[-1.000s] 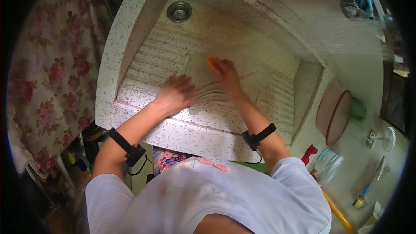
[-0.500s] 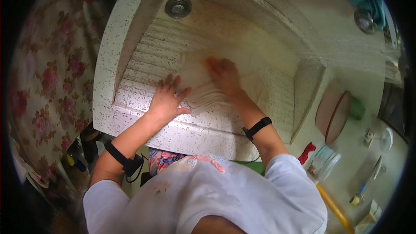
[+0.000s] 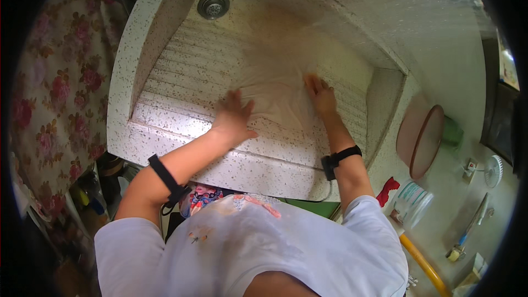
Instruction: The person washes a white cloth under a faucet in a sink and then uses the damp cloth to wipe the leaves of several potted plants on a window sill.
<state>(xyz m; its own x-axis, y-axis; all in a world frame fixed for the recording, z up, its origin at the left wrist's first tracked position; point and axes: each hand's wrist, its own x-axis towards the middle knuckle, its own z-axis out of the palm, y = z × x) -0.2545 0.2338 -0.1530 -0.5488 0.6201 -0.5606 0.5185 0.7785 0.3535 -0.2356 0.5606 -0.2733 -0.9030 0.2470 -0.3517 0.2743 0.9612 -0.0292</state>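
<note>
A thin, pale wet cloth (image 3: 278,102) lies spread and wrinkled on the ridged board of the speckled washing sink (image 3: 173,58). My left hand (image 3: 234,115) is at the cloth's left part with its fingers spread, blurred by motion. Around a small orange object, perhaps soap or a brush (image 3: 309,81), the fingers of my right hand (image 3: 322,93) are closed at the cloth's right side. Both forearms wear black straps. A round metal drain (image 3: 213,5) sits in the sink's far left corner.
A floral curtain (image 3: 66,93) hangs at the left. Along the right wall are a red-rimmed basin (image 3: 426,140), a green container (image 3: 452,132), a small white fan (image 3: 492,171), a red cloth (image 3: 388,192), a white bucket (image 3: 412,203) and a yellow pole (image 3: 423,261).
My right hand has moved rightward with the orange object to the cloth's right side. My left hand has shifted slightly right, onto the cloth, its fingers spread.
</note>
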